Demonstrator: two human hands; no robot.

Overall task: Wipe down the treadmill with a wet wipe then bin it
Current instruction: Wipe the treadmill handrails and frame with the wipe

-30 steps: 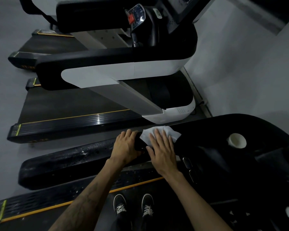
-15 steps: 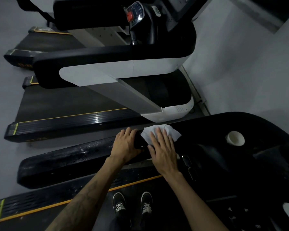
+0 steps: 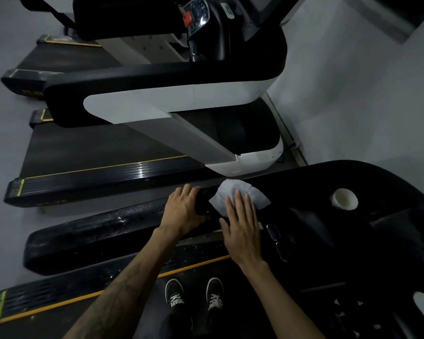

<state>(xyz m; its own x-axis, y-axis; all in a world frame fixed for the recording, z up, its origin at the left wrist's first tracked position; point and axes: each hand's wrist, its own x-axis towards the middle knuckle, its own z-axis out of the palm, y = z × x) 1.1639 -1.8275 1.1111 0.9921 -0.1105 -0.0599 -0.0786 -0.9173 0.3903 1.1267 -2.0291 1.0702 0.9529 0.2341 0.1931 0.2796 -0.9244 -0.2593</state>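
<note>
Flat-fingered, the right hand (image 3: 240, 231) presses the wet wipe (image 3: 238, 196) onto the treadmill's black handrail (image 3: 96, 231); the left hand (image 3: 185, 211) curls round that rail just beside it. Wiping is underway; next, I judge, sweep left along the speckled rail.

left hand (image 3: 184, 211) curled over and gripping at 10 o'clock, right hand (image 3: 241, 225) flat, fingers straight, pressing down

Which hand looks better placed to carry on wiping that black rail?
The right hand: its flat fingers already press the wet wipe on the handrail. The left hand only grips the rail beside it.
</note>
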